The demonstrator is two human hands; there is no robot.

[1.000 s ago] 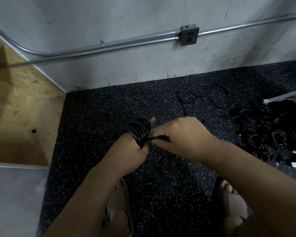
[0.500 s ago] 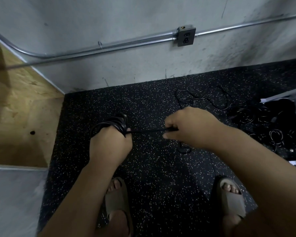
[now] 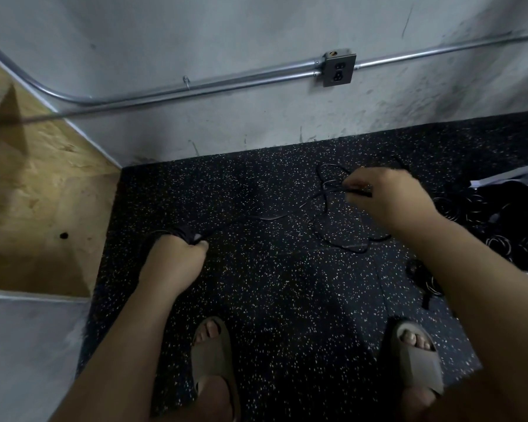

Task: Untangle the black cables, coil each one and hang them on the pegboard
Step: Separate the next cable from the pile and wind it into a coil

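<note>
Fingers curled tight, the left hand [image 3: 177, 263] grips a small coil [image 3: 182, 234] of black cable. The wraps are bunched at the top of the fist, low and left of centre over the floor [image 3: 287, 300]. From the coil a single strand [image 3: 269, 217] runs up and to the right, blurred and slightly sagging, to the right hand [image 3: 390, 202]. That hand pinches the strand between thumb and fingertips, knuckles up, held further from the body than the left and well apart from it.

Just past the pinch the cable bends into thin loose loops [image 3: 333, 178] near the foot of the wall [image 3: 256, 32]. Another curl [image 3: 351, 246] of thin cable lies on the floor beside the right forearm. Whether it belongs to the same cable cannot be told, dark against dark.

A heap of cables [image 3: 500, 226], several already wound into rings, lies at the right edge. A smaller bundle [image 3: 424, 278] sits nearer the right foot.

The floor is black rubber flecked with white. Both feet wear grey sandals [image 3: 212, 360], set wide apart. On the grey wall a metal pipe [image 3: 195, 86] runs into a socket box [image 3: 338, 68]. A wooden board [image 3: 34, 193] stands at the left.
</note>
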